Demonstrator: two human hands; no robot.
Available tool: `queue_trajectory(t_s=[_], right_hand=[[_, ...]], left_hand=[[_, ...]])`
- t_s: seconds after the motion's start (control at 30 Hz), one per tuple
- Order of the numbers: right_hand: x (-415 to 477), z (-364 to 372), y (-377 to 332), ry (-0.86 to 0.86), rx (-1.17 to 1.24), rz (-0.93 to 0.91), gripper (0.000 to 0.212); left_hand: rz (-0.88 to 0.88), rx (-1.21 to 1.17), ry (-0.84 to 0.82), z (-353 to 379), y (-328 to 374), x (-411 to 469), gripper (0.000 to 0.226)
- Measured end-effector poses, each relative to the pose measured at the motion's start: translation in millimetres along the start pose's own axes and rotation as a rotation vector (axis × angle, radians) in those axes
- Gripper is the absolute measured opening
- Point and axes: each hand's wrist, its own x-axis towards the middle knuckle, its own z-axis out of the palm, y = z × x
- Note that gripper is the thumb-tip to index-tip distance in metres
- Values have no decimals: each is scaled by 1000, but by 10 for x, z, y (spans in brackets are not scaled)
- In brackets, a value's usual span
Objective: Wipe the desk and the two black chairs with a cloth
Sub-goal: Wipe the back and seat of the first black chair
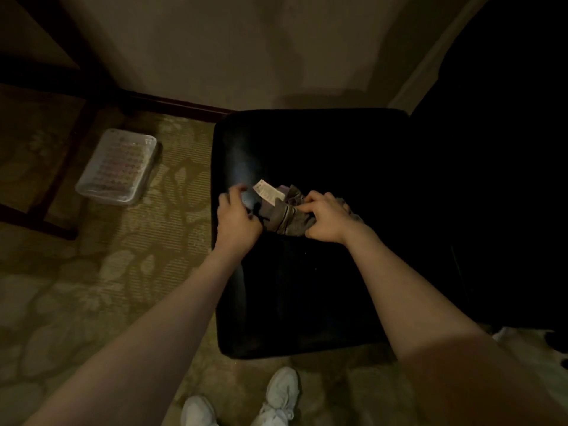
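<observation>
1. Where white shoes stand on patterned carpet, the chair seat has its front edge just ahead; open carpet lies to its left.
2. Mid-seat lies the cloth; the left hand pinches its left end; the right hand curls over its right end.
3. It is crumpled, grey-brown, dark-striped; a white label sticks out.
4. Farther left, a clear plastic tray sits beside dark wooden legs.
</observation>
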Motion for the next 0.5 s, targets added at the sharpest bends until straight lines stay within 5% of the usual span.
queue_trajectory(t_s=[0.13, 0.23, 0.5], right_hand=[[-361, 191, -93, -10, 33, 73, 44], [-711, 415, -136, 5, 62, 107, 45], [-1548, 967, -336, -173, 307, 283, 53]], left_hand=[[524, 414, -324, 42, 86, -327, 69], [467, 517, -524, 89, 79, -556, 63], [335, 494, -668, 35, -46, -1497, 55]])
